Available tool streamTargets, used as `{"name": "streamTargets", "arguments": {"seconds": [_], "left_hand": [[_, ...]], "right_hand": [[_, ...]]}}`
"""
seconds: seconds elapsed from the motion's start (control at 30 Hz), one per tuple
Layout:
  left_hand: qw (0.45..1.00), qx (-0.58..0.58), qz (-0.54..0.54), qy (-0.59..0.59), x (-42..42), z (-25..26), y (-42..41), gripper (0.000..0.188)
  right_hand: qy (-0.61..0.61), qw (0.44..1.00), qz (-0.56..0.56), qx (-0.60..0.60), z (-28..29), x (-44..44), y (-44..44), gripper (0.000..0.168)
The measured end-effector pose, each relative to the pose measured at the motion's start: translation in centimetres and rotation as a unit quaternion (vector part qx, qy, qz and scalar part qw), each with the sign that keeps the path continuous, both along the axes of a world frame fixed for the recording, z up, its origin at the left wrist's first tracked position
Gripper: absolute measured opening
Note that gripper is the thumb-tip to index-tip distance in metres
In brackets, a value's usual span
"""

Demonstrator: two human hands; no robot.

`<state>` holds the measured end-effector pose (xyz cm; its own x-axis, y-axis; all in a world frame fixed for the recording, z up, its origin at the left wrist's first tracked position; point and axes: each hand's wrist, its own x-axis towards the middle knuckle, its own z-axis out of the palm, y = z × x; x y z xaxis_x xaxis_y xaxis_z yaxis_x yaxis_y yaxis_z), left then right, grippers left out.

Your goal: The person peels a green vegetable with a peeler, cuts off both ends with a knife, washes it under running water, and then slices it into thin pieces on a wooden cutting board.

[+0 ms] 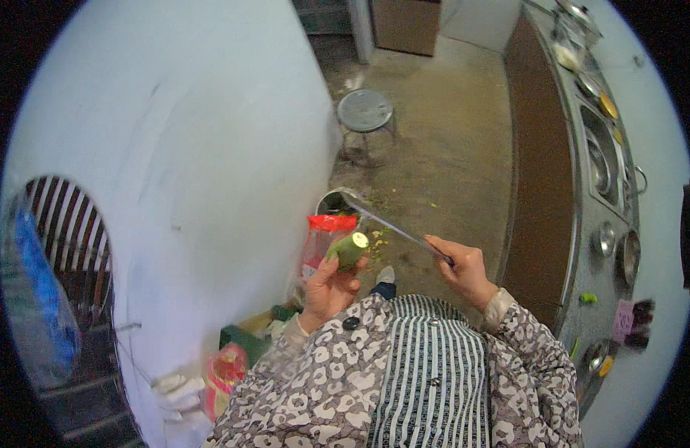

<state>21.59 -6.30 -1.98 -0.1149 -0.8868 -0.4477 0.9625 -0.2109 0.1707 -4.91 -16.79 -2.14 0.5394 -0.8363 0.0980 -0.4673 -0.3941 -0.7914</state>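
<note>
My left hand [329, 291] holds a thick piece of green vegetable [347, 252], perhaps a cucumber or gourd, its pale cut end tilted up and to the right. In my right hand [464, 269] is the handle of a long knife [395, 229], its blade pointing up and left, past the vegetable and apart from it. Below both hands, by the wall, stands an open round bin [329, 200] with dark contents. A bag with a red top [332, 223] is beside the bin, partly behind the vegetable.
A round stool [365, 111] stands ahead on the floor. Scraps [378, 238] lie near my shoe [386, 275]. Along the right runs a counter with a sink [600, 154], metal bowls [606, 239] and a green item [588, 298]. A white wall [227, 168] borders the left.
</note>
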Motion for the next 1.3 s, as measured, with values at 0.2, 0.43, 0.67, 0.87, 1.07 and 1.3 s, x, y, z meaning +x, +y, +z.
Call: {"name": "streamTargets", "arguments": {"seconds": [0.2, 0.43, 0.67, 0.87, 1.07, 1.3], "left_hand": [[0.984, 0.034, -0.102, -0.14, 0.1, -1.2, -4.6, 0.043], [0.93, -0.083, -0.285, -0.216, -1.8, -3.5, -9.7, 0.043], [0.887, -0.164, -0.406, -0.147, -10.6, -2.6, -14.9, 0.041], [0.835, -0.234, -0.477, -0.141, -21.8, 1.5, -12.8, 0.05], [0.839, -0.201, -0.5, -0.079, -25.8, 3.8, -12.6, 0.045], [0.851, -0.198, -0.47, -0.123, -27.6, 4.2, -12.1, 0.051]], "right_hand": [[0.119, 0.991, -0.063, 0.0, 1.2, -5.2, 0.4, 0.043], [0.238, 0.897, -0.37, 0.052, -0.2, -14.9, 12.5, 0.041], [0.311, 0.638, -0.702, 0.064, -2.3, -21.6, 27.9, 0.04], [0.286, 0.491, -0.82, 0.065, -7.0, -31.2, 39.6, 0.043], [0.143, 0.519, -0.839, 0.075, -6.2, -32.6, 37.8, 0.041], [0.134, 0.783, -0.59, -0.143, 3.3, -28.1, 23.1, 0.041]]}}
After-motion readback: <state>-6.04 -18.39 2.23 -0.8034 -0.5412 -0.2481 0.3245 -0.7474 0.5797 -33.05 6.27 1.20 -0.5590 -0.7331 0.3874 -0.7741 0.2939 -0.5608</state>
